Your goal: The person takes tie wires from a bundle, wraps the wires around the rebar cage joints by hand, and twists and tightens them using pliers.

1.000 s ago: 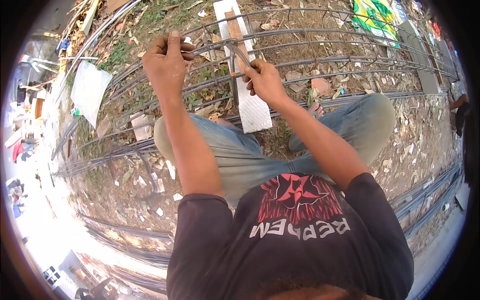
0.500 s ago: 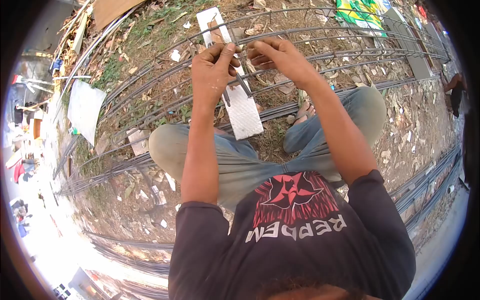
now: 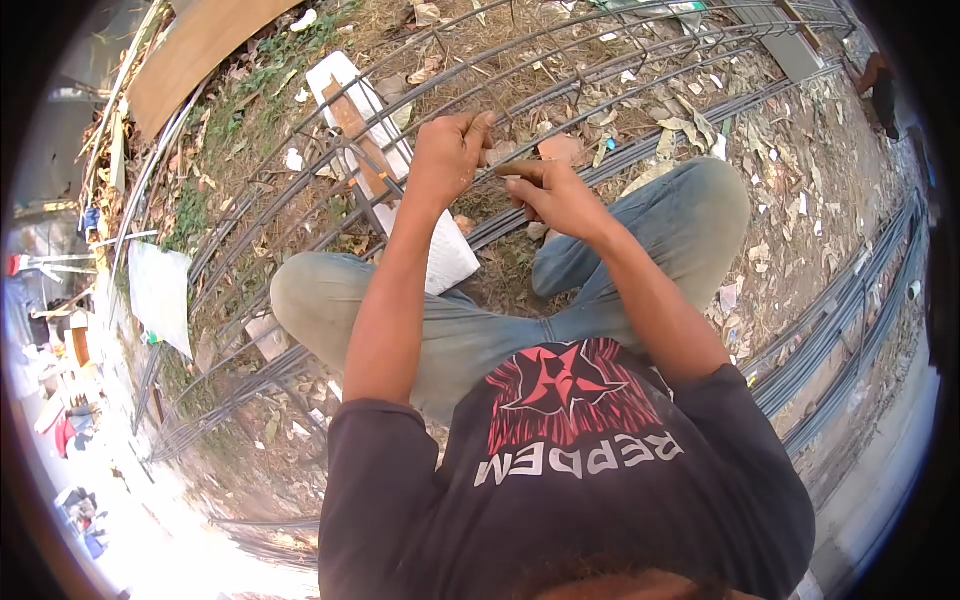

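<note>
My left hand (image 3: 448, 160) is closed in a pinch above the steel bar cage (image 3: 600, 75); whatever lies between its fingertips is too small to name. Just to its lower right, my right hand (image 3: 560, 198) has bent fingers drawn together near the same bars, its hold also unclear. The two hands are close but apart. Pincers (image 3: 366, 200) with an orange mark rest by the bars, left of my left hand. Under the bars lies a white board (image 3: 452, 258) with a brown strip (image 3: 350, 120) on its upper part.
My bent knees (image 3: 700, 200) flank the board's near end. Long steel rods (image 3: 840, 320) lie on the right. A brown panel (image 3: 200, 55) is at the upper left, above a translucent sheet (image 3: 160, 295). A grey plank (image 3: 790, 52) crosses the bars at the upper right.
My right hand has let go of the pincers, which now rest by the bars. Both hands have come together and moved right of the board. The view has shifted, moving the board leftward.
</note>
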Demonstrator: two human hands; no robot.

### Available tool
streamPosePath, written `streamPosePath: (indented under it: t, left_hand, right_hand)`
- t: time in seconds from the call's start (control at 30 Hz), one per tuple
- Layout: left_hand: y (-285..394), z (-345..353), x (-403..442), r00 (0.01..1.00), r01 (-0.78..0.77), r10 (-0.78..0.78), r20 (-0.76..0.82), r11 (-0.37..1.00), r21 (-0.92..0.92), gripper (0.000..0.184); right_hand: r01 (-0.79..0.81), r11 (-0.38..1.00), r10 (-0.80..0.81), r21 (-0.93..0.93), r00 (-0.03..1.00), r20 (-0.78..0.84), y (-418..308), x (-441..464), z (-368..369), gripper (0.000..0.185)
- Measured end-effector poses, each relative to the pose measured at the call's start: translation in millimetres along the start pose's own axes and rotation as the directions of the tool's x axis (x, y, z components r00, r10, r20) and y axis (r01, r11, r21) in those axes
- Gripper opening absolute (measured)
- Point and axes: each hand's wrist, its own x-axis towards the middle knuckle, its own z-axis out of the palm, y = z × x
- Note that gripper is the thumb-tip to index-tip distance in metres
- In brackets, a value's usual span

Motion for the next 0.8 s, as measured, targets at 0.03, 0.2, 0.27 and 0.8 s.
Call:
streamPosePath:
  t: [0.03,0.2,0.27,0.8]
  left_hand:
    - [-1,2,8,0.999,-0.028,0.026,-0.03,0.998,-0.062,0.051]
    - [-22,-4,69,0.974,0.161,-0.153,-0.165,0.986,0.036,0.056]
    - [-35,2,89,0.966,0.243,-0.227,-0.123,0.96,0.14,0.052]
    - [-51,32,106,0.939,0.305,-0.342,-0.028,0.87,-0.387,0.023]
  right_hand:
    - [-0.035,0.99,0.031,0.14,0.999,0.032,1,2,-4,0.026]
    - [-0.058,0.854,0.274,0.518,0.896,-0.351,36,34,-12,0.018]
    - [-0.059,0.868,0.289,0.493,0.868,-0.404,35,42,-6,0.017]
    - [0.035,0.982,0.075,0.185,0.827,-0.557,64,63,-4,0.019]
